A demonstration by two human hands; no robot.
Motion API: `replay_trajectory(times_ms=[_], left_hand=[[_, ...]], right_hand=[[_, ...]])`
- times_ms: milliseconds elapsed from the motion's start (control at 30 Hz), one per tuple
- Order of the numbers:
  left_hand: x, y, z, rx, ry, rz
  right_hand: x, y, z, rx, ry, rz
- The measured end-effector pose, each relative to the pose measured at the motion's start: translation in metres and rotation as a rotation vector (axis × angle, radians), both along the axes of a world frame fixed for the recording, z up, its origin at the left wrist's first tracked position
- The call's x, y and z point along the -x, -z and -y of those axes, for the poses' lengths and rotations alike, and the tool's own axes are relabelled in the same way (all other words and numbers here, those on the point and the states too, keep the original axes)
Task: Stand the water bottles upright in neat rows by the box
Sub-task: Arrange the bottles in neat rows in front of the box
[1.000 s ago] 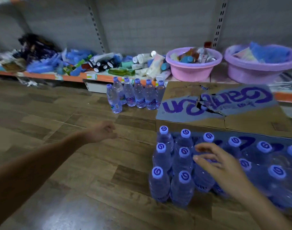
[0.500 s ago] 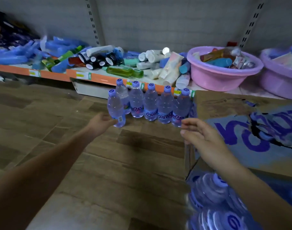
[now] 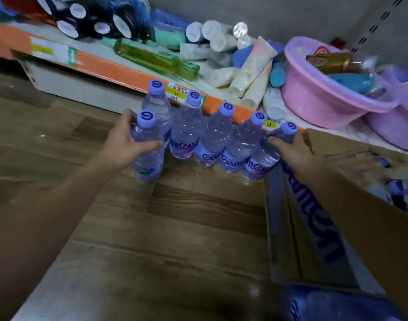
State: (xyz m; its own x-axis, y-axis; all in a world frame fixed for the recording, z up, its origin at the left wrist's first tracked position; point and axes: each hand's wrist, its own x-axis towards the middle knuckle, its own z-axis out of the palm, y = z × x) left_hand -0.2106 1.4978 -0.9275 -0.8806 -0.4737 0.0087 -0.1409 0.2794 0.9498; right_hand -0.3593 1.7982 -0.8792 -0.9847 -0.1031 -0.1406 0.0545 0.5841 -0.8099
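Floor row (image 3: 212, 135): both hands now seemingly gripping.

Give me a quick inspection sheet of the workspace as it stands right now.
Surface: wood-look floor, bare in front of the bottles.
Job's things: six water bottles upright; five in a row beside the cardboard box, one front bottle ahead of the row's left end.
Clutter: low shelf piled with tubes, a green bottle lying flat, and a pink basin of goods.
Grippers: left hand wraps the front bottle; right hand has fingers on the end bottle by the box.
Cables: nothing seen.
Surroundings: grey back panel with slotted upright; wrapped pack at bottom edge.
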Motion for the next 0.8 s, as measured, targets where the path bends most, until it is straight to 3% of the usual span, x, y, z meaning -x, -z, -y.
replay_trajectory(times_ms=[100, 200, 333, 500, 667, 800], left_hand=[[0.002, 0.006, -0.006, -0.063, 0.001, -0.054], [0.0, 0.008, -0.009, -0.062, -0.012, -0.067], [-0.01, 0.002, -0.013, 0.04, -0.041, 0.006], [-0.042, -0.008, -0.039, 0.167, 0.036, 0.108], [-0.079, -0.023, -0.098, 0.296, 0.122, 0.232], [-0.11, -0.055, -0.165, 0.209, 0.163, 0.18]], right_hand=[[-0.001, 0.012, 0.014, 0.022, 0.114, -0.058], [-0.018, 0.017, 0.014, -0.089, 0.166, -0.165], [-0.061, 0.016, 0.004, -0.074, 0.077, -0.255], [-0.125, 0.013, -0.018, -0.203, -0.177, -0.15], [-0.172, -0.022, -0.052, 0.032, -0.296, -0.046], [-0.205, -0.088, -0.111, 0.158, -0.358, -0.024]])
